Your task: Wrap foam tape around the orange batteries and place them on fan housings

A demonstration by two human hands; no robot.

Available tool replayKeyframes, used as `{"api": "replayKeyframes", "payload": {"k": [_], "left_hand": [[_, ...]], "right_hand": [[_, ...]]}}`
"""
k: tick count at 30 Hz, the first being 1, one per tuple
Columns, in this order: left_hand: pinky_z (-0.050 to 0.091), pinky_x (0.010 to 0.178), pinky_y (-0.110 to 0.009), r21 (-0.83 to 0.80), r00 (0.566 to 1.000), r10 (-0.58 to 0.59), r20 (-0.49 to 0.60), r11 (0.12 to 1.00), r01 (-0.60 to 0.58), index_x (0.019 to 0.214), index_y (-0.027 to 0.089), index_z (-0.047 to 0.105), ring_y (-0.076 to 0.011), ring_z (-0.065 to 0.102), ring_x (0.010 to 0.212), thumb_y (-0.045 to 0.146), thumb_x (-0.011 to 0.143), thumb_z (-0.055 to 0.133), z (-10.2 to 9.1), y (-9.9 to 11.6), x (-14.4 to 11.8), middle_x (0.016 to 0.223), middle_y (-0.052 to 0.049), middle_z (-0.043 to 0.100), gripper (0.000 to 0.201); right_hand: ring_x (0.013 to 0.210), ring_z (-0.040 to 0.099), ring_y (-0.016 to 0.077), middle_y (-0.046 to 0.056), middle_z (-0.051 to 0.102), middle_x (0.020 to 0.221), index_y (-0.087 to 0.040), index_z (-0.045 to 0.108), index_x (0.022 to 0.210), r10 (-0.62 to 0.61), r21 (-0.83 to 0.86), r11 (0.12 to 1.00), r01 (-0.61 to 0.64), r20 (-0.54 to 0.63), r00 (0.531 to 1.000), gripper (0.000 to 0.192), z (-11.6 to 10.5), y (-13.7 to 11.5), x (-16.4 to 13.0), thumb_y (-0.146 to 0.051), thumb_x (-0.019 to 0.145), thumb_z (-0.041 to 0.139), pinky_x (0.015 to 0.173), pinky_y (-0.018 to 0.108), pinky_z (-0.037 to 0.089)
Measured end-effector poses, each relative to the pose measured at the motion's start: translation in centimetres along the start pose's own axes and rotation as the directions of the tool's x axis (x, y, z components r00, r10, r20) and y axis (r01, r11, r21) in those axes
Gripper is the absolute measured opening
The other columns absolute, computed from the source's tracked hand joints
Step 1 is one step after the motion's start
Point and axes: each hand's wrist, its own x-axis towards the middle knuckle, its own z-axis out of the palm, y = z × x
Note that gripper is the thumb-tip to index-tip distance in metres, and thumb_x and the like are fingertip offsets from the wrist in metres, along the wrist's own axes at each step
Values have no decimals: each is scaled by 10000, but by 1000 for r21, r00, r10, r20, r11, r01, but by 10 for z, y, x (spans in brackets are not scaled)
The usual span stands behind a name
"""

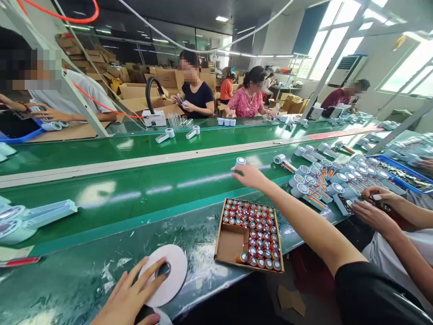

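The right hand (251,176) was stretched far out over the green conveyor surface (135,189), its fingers closed lightly on a small white cylindrical fan unit (240,161) resting on the belt; this read as the placing or picking step at the belt. The left hand (130,295) lay spread and flat on a white flat roll of tape (169,273) at the near edge, gripping nothing. A brown cardboard box of red-capped batteries (250,234) stood between them, so the next move likely called for a short reach back to it.

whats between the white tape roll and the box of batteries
Only bare green bench top lies between the white tape roll and the box of batteries, per the head view.
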Motion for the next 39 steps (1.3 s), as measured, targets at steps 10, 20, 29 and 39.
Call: {"api": "replayKeyframes", "payload": {"k": [10, 20, 29, 39], "left_hand": [[345, 1219, -657, -272, 848, -153, -507, 962, 11, 1249, 229, 588, -378, 293, 1546, 194, 921, 651, -67, 79, 61, 1279, -89, 684, 336], [401, 1204, -612, -570, 821, -454, -345, 797, 201, 1270, 252, 584, -354, 391, 1480, 243, 945, 659, -30, 92, 70, 1363, -83, 600, 334], [421, 1175, -619, -454, 889, -210, -407, 891, 3, 1294, 195, 580, -352, 398, 1410, 58, 906, 619, -36, 120, 79, 1265, -112, 638, 414], [463, 1192, -572, -130, 945, 63, -321, 985, -110, 1406, 249, 615, -362, 316, 1521, -99, 828, 529, -72, 110, 69, 1331, -57, 678, 680]], "right_hand": [[718, 698, 157, 29, 754, 869, -209, 724, 1261, -476, 902, 398, -169, 361, 802, 538, 56, -164, -198, -596, 888, 742, 614, 213, 507], [876, 662, 186, 51, 741, 1001, -247, 712, 1266, -339, 633, 768, 94, 277, 899, 407, 31, -99, -215, -486, 937, 733, 786, 276, 503], [1100, 640, 243, 78, 706, 1105, -298, 769, 1147, -254, 490, 842, 225, -8, 967, 186, 35, -60, -188, -337, 995, 670, 1031, 469, 456], [979, 733, 224, 62, 745, 1105, -290, 629, 1329, 117, 793, 582, 181, -302, 946, 297, 13, -102, -194, -343, 1040, 581, 850, 360, 599]]}}
